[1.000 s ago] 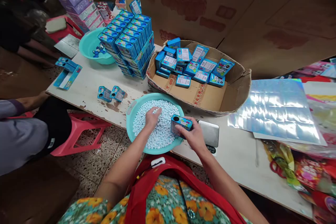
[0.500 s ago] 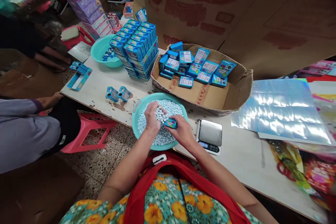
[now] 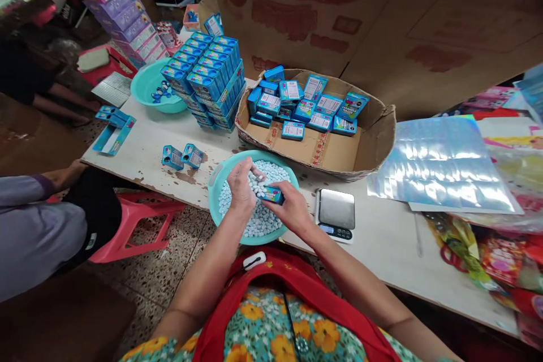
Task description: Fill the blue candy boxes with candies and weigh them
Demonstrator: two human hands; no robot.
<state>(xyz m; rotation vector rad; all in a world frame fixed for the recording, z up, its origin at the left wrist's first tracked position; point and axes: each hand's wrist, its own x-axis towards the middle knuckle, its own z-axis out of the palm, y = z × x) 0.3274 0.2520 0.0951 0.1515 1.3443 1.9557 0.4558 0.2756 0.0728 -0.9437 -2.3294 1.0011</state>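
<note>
Over a turquoise basin (image 3: 214,203) full of small white candies (image 3: 259,225), my left hand (image 3: 241,186) is cupped, its curled fingers around several of the candies. My right hand (image 3: 293,208) grips a small blue candy box (image 3: 272,195) from the right side. One end of the box points into my left palm, right against the candies there. Whether any candies are inside the box is hidden.
A kitchen scale (image 3: 336,212) stands right of the basin. Behind is a cut-down carton (image 3: 373,150) holding several blue boxes. Stacked blue boxes (image 3: 212,82), two loose boxes (image 3: 182,156) and another basin (image 3: 139,90) are leftward. A seated person (image 3: 38,220) is at left.
The box in my right hand has turned to lie more level, its end closer against the candies in my left hand. The whole view has shifted slightly.
</note>
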